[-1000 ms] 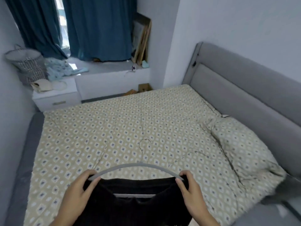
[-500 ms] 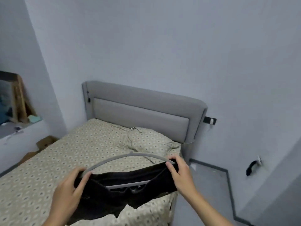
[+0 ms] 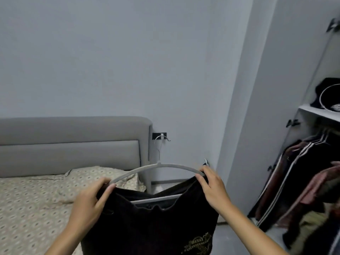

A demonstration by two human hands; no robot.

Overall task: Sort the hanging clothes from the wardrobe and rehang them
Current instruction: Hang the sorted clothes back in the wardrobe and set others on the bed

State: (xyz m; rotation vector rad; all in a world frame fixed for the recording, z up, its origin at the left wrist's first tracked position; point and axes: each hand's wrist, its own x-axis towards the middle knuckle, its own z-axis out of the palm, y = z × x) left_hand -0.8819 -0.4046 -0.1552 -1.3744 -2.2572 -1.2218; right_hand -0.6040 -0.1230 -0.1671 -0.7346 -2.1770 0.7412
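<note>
A black garment [image 3: 150,223] with a gold print near its lower right hangs on a grey hanger [image 3: 156,167] in front of me. My left hand [image 3: 92,199] grips the garment's left shoulder at the hanger's left end. My right hand [image 3: 211,188] grips the right shoulder at the hanger's right end. The hanger's metal hook [image 3: 159,144] points up. The open wardrobe [image 3: 301,126] stands at the right, with several dark and pink clothes [image 3: 301,179] hanging inside it.
A bed [image 3: 27,208] with a patterned cover and a grey headboard [image 3: 73,144] fills the lower left. A pillow [image 3: 103,175] lies by the headboard. A wardrobe shelf [image 3: 320,112] holds dark items. The grey floor [image 3: 235,240] lies between bed and wardrobe.
The view has swung right from the bed toward the wardrobe. Both hands keep their hold on the garment and hanger, now raised higher and off the bed.
</note>
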